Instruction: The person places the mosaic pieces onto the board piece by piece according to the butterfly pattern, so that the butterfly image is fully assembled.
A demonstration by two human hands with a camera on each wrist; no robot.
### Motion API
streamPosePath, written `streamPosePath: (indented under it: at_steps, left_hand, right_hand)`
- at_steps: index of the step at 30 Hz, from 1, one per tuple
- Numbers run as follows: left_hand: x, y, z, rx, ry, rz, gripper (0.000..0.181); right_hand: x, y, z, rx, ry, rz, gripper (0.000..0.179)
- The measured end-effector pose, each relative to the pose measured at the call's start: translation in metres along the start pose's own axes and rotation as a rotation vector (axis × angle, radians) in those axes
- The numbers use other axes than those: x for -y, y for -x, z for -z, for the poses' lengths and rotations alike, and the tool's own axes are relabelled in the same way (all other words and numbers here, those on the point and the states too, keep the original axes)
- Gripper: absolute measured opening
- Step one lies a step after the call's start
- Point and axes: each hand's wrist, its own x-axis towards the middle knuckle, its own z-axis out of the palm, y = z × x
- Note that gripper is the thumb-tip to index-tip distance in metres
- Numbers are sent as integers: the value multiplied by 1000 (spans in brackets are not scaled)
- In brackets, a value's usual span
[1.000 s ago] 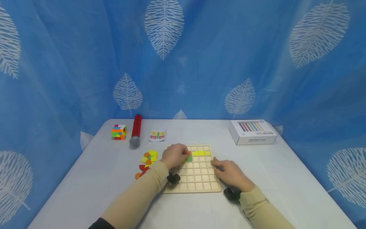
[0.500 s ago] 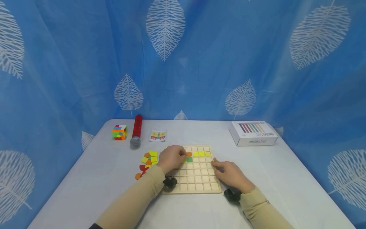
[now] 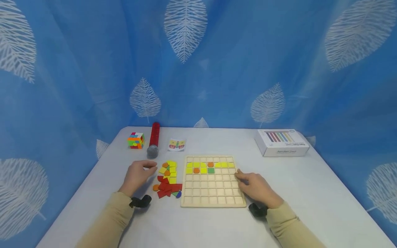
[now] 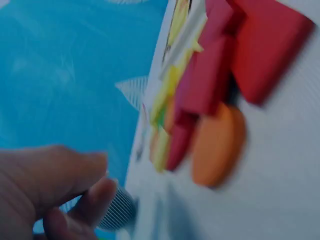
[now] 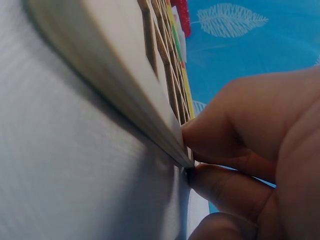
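Note:
A wooden grid board (image 3: 213, 207) lies flat on the table, with yellow, orange and green pieces in its two rows below the top one. My right hand (image 3: 255, 186) pinches the board's right edge, thumb on the rim and fingers against the side, as the right wrist view shows. Left of the board is a loose pile of flat coloured pieces, among them red pieces (image 3: 167, 188), yellow pieces (image 3: 172, 174) and an orange disc (image 4: 217, 145). My left hand (image 3: 138, 175) hovers just left of this pile, fingers loosely bent with nothing between them.
Behind the pile lie a puzzle cube (image 3: 135, 140), a red microphone (image 3: 154, 139) and a small card with a coloured pattern (image 3: 176, 145). A white box (image 3: 281, 143) stands at the back right. A blue curtain (image 3: 229, 69) hangs behind the table.
My left hand has moved left from over the board to beside the pile, uncovering the yellow and orange pieces on the board's left part. The right hand stays at the board's edge.

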Motion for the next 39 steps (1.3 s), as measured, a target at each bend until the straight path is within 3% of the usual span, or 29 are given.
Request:
streamPosePath:
  at_steps: [6,14,21,31,39]
  left_hand:
    - [11,0,-16,14,-32,-3,39]
    - [8,-4,-31,-7,-88,62,39]
    - [7,-7,-31,-4,-97,80,36]
    - [8,-7,-29,45,-53,130,35]
    - [8,-9,-29,21,-62,131,37]
  right_hand:
    - [-1,0,1,-4,1,0,41]
    - [0,0,0,-8,5,1,42]
    - [-1,0,0,-20,-4,20,40]
    - [0,1,-1,6,-20,-26,42]
    - [-1,0,-1,-5,-6,-17,42]
